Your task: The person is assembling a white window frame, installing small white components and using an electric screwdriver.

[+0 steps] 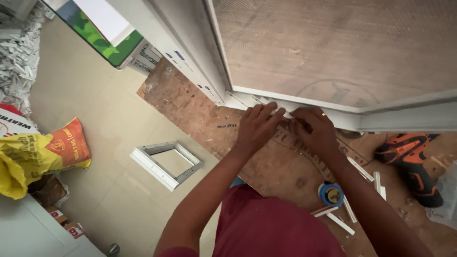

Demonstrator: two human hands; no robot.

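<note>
While both hands, left hand (257, 124) & right hand (312, 126), pinch a thin white plastic strip (278, 110) at the white window frame (381, 116) corner, it looks light, stiff, prob. brittle. Best gripped w/ fingertips near the corner; screen mesh (333, 47) tears easily.

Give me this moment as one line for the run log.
left hand: on white strip | right hand: pressing frame corner | mesh panel: in frame | drill: on board, untouched

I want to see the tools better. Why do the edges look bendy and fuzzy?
Head view: wide lens bends the white frame near the edges; soft blur on the left hand, the right hand and the orange drill; even, soft light, no glare.
</note>
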